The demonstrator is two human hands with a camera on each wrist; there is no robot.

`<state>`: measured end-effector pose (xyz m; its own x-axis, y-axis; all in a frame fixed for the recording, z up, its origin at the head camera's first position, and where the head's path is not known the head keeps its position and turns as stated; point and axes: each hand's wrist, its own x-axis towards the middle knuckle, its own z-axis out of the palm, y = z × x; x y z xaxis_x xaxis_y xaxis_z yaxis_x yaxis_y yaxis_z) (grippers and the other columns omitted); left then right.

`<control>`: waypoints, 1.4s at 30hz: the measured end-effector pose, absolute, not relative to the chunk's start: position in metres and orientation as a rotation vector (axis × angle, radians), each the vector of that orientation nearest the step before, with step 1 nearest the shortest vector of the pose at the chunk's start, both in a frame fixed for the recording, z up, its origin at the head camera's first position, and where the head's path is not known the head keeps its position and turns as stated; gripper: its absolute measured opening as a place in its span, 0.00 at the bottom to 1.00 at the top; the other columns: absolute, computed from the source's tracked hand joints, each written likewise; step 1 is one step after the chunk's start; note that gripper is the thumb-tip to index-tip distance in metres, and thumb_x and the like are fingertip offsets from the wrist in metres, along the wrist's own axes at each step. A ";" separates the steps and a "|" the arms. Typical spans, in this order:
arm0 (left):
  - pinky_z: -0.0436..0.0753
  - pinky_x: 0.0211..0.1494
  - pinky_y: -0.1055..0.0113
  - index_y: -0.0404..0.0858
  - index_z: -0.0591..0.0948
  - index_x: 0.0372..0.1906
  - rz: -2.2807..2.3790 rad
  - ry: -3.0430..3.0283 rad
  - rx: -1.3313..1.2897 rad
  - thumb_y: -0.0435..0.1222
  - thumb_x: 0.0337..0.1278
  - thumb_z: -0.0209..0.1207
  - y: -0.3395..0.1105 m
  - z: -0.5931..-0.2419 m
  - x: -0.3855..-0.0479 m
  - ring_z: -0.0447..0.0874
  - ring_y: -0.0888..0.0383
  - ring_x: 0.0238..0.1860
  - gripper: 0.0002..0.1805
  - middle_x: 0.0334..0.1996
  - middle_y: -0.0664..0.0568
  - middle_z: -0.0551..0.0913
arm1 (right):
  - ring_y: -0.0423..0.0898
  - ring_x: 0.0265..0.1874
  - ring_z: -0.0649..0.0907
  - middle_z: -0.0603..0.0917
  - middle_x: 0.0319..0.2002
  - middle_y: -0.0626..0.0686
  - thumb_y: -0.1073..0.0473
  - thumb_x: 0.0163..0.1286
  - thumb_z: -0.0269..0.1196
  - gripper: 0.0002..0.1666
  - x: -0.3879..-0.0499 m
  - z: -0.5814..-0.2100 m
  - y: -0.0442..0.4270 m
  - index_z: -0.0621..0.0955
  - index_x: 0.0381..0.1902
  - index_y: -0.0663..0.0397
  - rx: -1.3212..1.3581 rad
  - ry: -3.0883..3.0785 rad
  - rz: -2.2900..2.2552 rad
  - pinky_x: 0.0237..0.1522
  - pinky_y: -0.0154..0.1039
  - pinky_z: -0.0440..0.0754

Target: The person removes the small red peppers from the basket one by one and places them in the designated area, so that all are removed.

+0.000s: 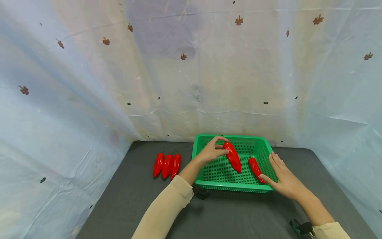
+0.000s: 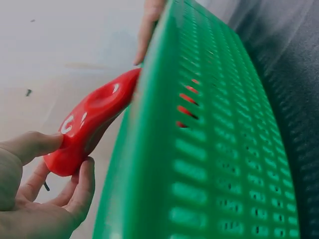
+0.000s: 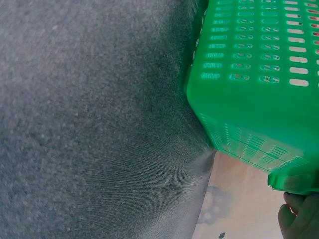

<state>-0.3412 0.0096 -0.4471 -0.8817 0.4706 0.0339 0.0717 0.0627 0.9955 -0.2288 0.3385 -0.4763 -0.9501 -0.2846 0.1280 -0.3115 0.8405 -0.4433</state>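
My left hand [image 1: 210, 152] pinches a red pepper [image 1: 232, 157] near its stem end, above the green basket [image 1: 229, 186]. In the left wrist view, thumb and fingers of the left hand [image 2: 50, 191] grip the pepper [image 2: 94, 119] beside the basket wall [image 2: 199, 149]. Another red pepper [image 1: 255, 169] lies inside the basket at the right. Against the basket's right rim rests my right hand [image 1: 286, 179], fingers extended; the right wrist view shows only part of that hand [image 3: 301, 216] by the rim of the basket [image 3: 249, 104].
Three red peppers [image 1: 167, 166] lie side by side on the dark grey table [image 1: 119, 202], left of the basket. A pale plastic sheet [image 1: 221, 83] with brown leaf prints hangs behind the table and along its sides.
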 end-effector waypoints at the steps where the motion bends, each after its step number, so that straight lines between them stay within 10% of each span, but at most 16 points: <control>1: 0.88 0.60 0.49 0.44 0.76 0.69 1.899 2.032 0.557 0.30 0.72 0.69 0.006 -0.445 -0.340 0.90 0.49 0.52 0.25 0.58 0.39 0.86 | 0.68 0.85 0.41 0.40 0.86 0.69 0.34 0.80 0.61 0.61 -0.229 -0.477 0.339 0.44 0.87 0.66 0.479 -2.958 0.729 0.80 0.73 0.45; 11: 0.83 0.66 0.39 0.41 0.73 0.73 2.013 1.940 0.617 0.30 0.74 0.66 -0.028 -0.431 -0.332 0.83 0.41 0.63 0.28 0.68 0.37 0.75 | 0.68 0.85 0.41 0.40 0.86 0.69 0.35 0.81 0.61 0.61 -0.229 -0.477 0.340 0.44 0.87 0.66 0.487 -2.954 0.725 0.81 0.71 0.44; 42: 0.83 0.67 0.50 0.41 0.66 0.75 1.960 2.276 0.449 0.38 0.79 0.64 -0.176 -0.422 -0.327 0.85 0.45 0.60 0.29 0.71 0.37 0.76 | 0.68 0.85 0.39 0.40 0.86 0.69 0.35 0.81 0.61 0.61 -0.228 -0.476 0.339 0.43 0.87 0.66 0.491 -2.948 0.751 0.80 0.72 0.43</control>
